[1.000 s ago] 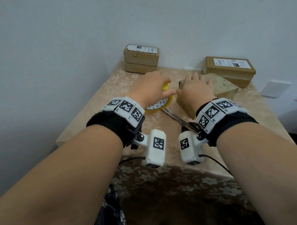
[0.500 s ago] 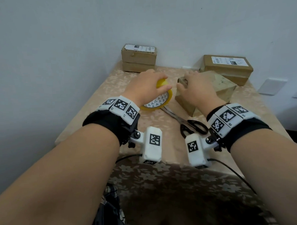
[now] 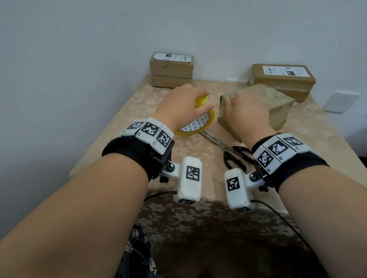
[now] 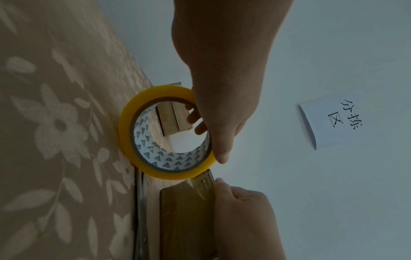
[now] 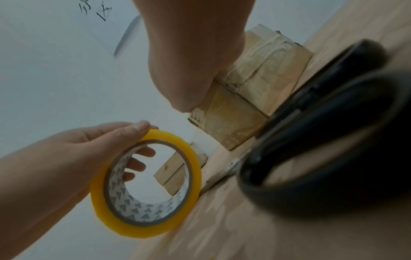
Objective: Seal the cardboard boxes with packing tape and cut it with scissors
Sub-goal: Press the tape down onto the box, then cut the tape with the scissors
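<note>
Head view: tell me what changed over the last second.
The right hand drew its wrist back toward the person, uncovering the scissors. The left hand kept gripping the tape roll, the right stayed on the box; the scissors and rear boxes did not move.

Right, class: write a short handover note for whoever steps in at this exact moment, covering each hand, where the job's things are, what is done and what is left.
Left hand: grips the yellow packing tape roll, held on edge beside the box.
Right hand: presses on top of the near cardboard box, at its left edge.
A clear strip of tape runs from the roll to that box edge, uncut.
Scissors: lying on the table, untouched.
Left to do: pull the tape, stick it down, cut it. Whether the stacked boxes by the wall need sealing, I cannot tell.
</note>
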`<state>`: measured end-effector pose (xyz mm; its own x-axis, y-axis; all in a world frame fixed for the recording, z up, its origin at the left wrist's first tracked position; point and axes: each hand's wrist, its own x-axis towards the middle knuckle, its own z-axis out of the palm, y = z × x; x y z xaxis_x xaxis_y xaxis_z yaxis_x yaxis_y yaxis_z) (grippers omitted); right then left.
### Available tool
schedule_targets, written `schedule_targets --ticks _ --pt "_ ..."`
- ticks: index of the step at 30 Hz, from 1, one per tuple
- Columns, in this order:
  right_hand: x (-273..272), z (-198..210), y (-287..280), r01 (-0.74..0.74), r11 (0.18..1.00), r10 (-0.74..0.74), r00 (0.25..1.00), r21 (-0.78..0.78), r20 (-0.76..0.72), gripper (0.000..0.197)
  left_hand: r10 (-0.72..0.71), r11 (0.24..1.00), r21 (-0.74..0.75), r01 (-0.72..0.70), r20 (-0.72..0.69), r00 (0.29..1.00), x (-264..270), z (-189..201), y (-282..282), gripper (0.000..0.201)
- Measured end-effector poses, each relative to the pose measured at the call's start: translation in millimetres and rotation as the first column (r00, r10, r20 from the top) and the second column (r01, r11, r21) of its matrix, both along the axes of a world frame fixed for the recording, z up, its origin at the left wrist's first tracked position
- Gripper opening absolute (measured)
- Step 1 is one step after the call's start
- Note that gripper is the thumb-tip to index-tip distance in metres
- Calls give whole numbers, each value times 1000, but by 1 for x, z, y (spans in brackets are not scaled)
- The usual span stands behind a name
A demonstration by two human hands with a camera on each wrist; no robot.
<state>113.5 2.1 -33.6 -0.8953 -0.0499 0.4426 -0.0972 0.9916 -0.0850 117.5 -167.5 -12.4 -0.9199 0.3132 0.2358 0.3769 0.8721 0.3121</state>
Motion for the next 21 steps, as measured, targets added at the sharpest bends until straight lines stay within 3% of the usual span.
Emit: schedule_targets --ticks 5,7,10,12,15,21 --pt "14 18 15 -159 930 225 959 -331 171 31 37 999 -29 -37 -18 999 4 3 3 51" --pt "27 30 21 -179 893 251 960 -414 127 33 52 997 -62 -53 -21 998 7 5 5 49" --pt "45 40 26 -209 897 250 967 -390 56 24 34 997 -67 -34 -7 999 10 6 7 45" --pt "57 37 29 -167 904 270 936 -394 225 16 28 998 -52 -28 -1 1000 12 5 7 44" --pt "66 23 34 -88 966 214 798 -242 564 19 39 998 -39 -40 -12 999 14 4 6 43" --pt "68 20 23 -192 981 156 704 -25 693 45 61 998 -24 -61 -11 998 14 3 9 43"
